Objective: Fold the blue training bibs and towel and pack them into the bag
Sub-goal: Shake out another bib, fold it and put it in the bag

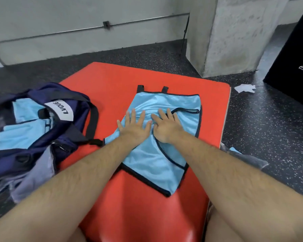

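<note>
"LVQUE" on white label point(59, 109), navy bag point(78, 102)

Under my left hand point(135, 128) and right hand point(166, 130) I see a shiny sky-blue fabric bib point(157, 163), edged all round in black binding. Beneath it is a plain orange-red padded mat point(108, 81). Left of my left hand, the navy cloth bag point(65, 135) bears a white label point(59, 110) with black lettering, and the folded cloth point(19, 135) inside is sky-blue. Right of my right hand, the charcoal rubber floor point(269, 140) is flecked white.
</note>
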